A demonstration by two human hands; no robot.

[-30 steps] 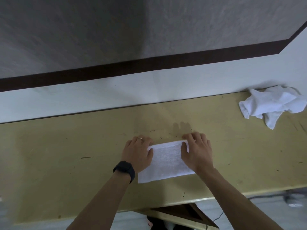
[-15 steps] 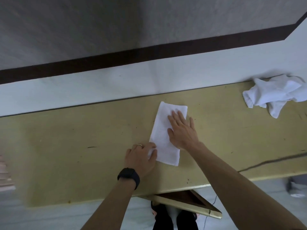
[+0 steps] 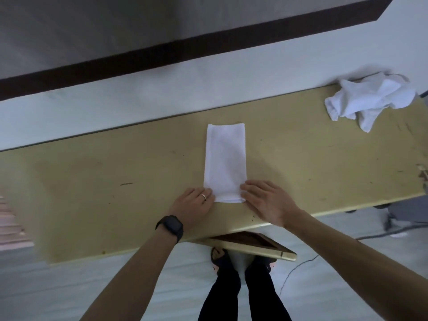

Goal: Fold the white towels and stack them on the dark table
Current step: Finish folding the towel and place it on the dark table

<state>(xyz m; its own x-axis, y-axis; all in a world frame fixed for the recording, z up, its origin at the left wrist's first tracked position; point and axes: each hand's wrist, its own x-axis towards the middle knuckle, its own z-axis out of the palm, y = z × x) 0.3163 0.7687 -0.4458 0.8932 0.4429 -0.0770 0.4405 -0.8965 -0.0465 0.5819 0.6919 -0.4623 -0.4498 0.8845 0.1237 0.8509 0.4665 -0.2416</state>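
Observation:
A white towel [image 3: 224, 158], folded into a long narrow strip, lies flat on the yellowish table [image 3: 104, 181] with its long side running away from me. My left hand [image 3: 192, 207], with a ring and a black watch at the wrist, touches the strip's near left corner. At the near right corner my right hand [image 3: 266, 202] touches the strip. The fingers of both hands lie fairly flat. A crumpled heap of white towels [image 3: 370, 98] sits at the table's far right, against the wall.
A white wall with a dark stripe rises right behind the table. A tilted wooden panel [image 3: 254, 244] sticks out below the table's front edge, above my feet. A thin cable [image 3: 298, 267] runs across the floor at the right.
The towel has been turned from lying crosswise to lying lengthwise away from me. My right hand slid from the strip's middle back to its near right corner; my left hand stayed at the near left corner.

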